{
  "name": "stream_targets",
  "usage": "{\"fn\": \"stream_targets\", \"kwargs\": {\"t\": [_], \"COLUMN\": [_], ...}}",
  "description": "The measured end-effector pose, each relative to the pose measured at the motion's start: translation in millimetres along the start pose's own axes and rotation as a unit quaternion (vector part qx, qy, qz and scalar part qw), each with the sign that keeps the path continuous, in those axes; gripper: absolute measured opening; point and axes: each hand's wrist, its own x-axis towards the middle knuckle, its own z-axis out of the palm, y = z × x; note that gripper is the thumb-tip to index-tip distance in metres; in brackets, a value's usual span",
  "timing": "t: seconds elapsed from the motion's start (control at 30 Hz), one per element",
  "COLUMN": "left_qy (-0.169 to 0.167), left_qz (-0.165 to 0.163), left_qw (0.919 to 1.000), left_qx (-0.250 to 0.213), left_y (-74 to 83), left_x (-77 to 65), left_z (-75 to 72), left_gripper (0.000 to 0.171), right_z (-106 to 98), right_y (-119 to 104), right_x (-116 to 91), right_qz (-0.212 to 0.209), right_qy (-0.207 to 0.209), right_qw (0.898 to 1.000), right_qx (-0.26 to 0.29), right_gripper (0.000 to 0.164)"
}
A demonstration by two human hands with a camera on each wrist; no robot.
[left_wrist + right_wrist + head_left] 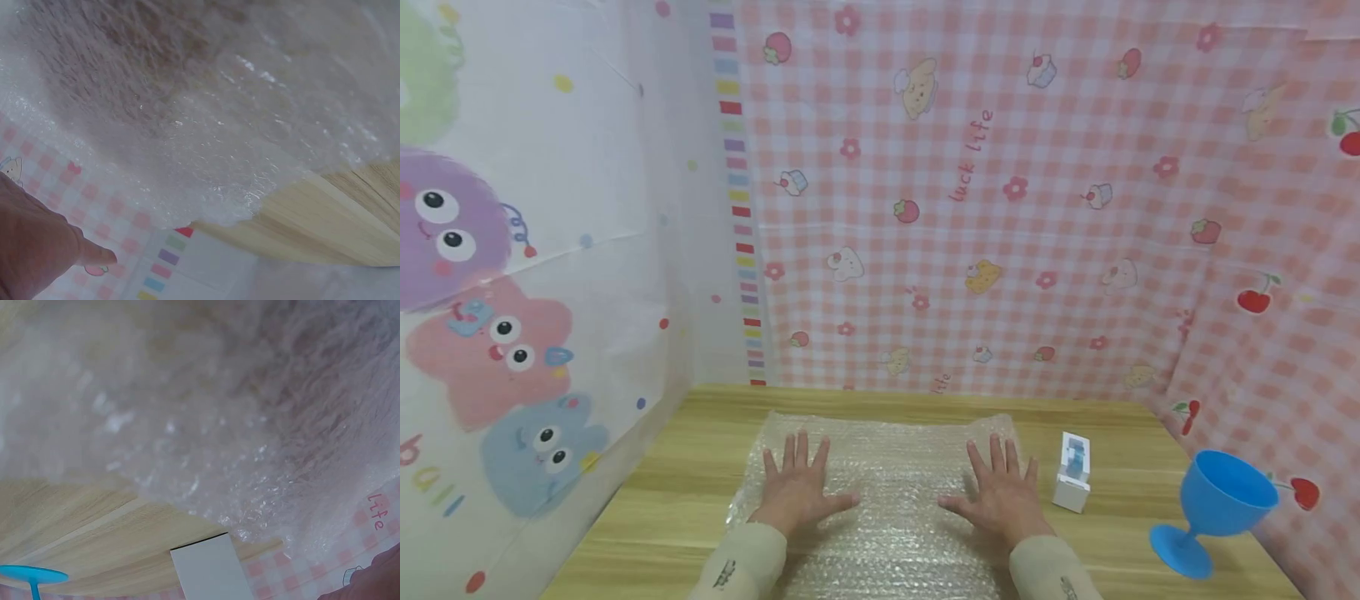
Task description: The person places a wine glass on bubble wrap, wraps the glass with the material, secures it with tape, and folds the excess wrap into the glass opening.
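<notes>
A clear sheet of bubble wrap (895,500) lies spread flat on the wooden table in front of me. Fingers spread and palm down, my left hand (797,492) is over its left part. My right hand (1003,496) mirrors it over the right part, thumbs pointing toward each other. Neither hand grips anything. In the left wrist view, the bubble wrap (206,137) fills most of the picture, with part of the left hand (44,244) at lower left. The right wrist view shows the bubble wrap (187,425) close up and a bit of the right hand (375,578).
Right of the bubble wrap stands a small white box (1071,492) with a light-blue translucent piece on it. Farther right, a blue plastic goblet (1225,496) stands near the edge of the wooden table (647,500). A pink checked cloth (970,317) hangs behind, a cartoon-printed sheet (647,333) at left.
</notes>
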Motion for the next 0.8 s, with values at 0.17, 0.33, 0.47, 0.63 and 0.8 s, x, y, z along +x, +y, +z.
{"fn": "stream_targets", "kwargs": {"t": [0.17, 0.33, 0.47, 0.63, 0.8], "left_qy": [0.004, 0.019, 0.025, 0.027, 0.019], "left_qz": [0.011, 0.023, 0.022, 0.031, 0.030], "left_qw": [0.9999, 0.9995, 0.9994, 0.9991, 0.9994], "left_qx": [0.001, -0.002, -0.001, -0.010, 0.005], "left_y": [2.8, 1.3, -4.2, -7.8, -7.4], "left_x": [-1.4, -1.3, -1.7, -3.1, -5.7], "left_z": [-3.6, -4.1, -3.3, -4.0, -10.5], "left_gripper": [0.107, 0.107, 0.108, 0.109, 0.108], "right_z": [-4, -6, -6, -7, -11], "right_y": [0, 0, 1, 6, 12], "right_x": [-2, -3, -3, -4, -5], "right_qz": [-0.001, -0.004, -0.006, 0.000, 0.006], "right_qy": [0.009, 0.021, 0.022, 0.025, 0.046], "right_qw": [1.000, 1.000, 1.000, 1.000, 0.999], "right_qx": [0.002, 0.000, 0.004, 0.003, 0.005], "right_gripper": [0.110, 0.111, 0.109, 0.105, 0.099]}}
